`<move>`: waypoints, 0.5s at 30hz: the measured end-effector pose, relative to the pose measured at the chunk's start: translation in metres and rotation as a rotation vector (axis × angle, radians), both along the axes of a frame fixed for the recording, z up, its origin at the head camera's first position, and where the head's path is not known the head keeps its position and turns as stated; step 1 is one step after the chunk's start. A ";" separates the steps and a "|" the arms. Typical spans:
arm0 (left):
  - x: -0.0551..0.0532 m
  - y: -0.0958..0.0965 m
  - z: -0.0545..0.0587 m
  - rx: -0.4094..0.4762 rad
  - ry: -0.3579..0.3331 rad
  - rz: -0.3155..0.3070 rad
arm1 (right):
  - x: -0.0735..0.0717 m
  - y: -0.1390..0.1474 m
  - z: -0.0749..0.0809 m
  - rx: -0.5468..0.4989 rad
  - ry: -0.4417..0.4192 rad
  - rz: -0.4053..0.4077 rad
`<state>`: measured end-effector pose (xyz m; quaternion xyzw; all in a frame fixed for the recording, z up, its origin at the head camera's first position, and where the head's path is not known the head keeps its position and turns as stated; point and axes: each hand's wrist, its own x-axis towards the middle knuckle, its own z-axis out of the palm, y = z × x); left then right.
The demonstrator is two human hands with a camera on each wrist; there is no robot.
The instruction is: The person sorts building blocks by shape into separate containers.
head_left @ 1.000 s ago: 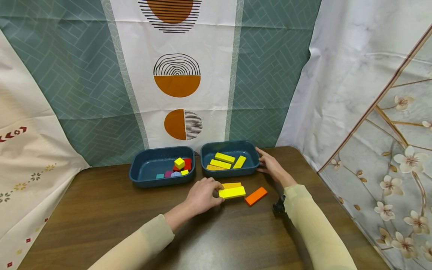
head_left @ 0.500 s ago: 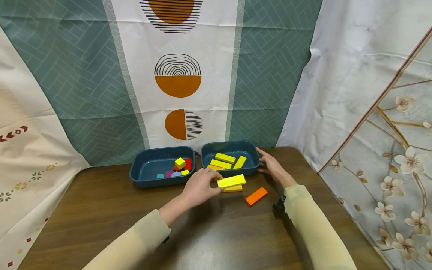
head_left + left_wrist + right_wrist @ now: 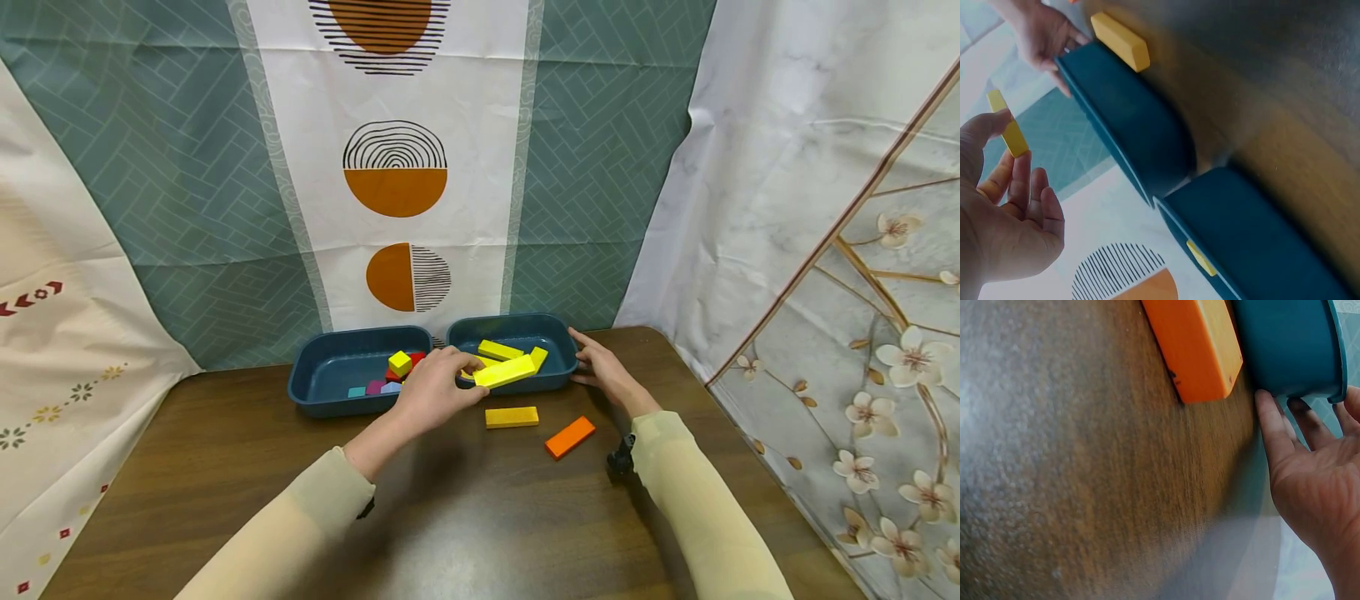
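Observation:
My left hand [image 3: 431, 390] pinches a bright yellow rectangular block [image 3: 505, 372] between thumb and fingers, above the near rim of the right-hand blue tray [image 3: 551, 383]. In the left wrist view this block [image 3: 1015, 136] is held near its lower end by the fingertips. Several yellow blocks lie in that tray, partly hidden behind my left hand and the held block. My right hand [image 3: 609, 373] touches the tray's right end; in the right wrist view its extended fingers [image 3: 1272, 422] rest against the wall. On the table lie an amber-yellow block [image 3: 512, 417] and an orange block [image 3: 570, 437].
Left of the right-hand tray stands a second blue tray [image 3: 315, 398] with small coloured pieces, among them a yellow cube [image 3: 400, 362]. Both trays stand near the back edge of the brown table [image 3: 225, 467], before a patterned cloth [image 3: 480, 275].
My left hand has lifted the bright yellow block from beside the amber-yellow one and carried it up and back to the right-hand tray. My right hand stays at the tray's end.

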<state>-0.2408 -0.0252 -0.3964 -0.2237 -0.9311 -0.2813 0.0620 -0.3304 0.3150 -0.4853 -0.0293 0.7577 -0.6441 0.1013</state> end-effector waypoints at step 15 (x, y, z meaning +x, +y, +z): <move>-0.023 -0.015 0.013 0.017 0.029 0.036 | -0.001 0.000 0.000 -0.003 -0.004 -0.003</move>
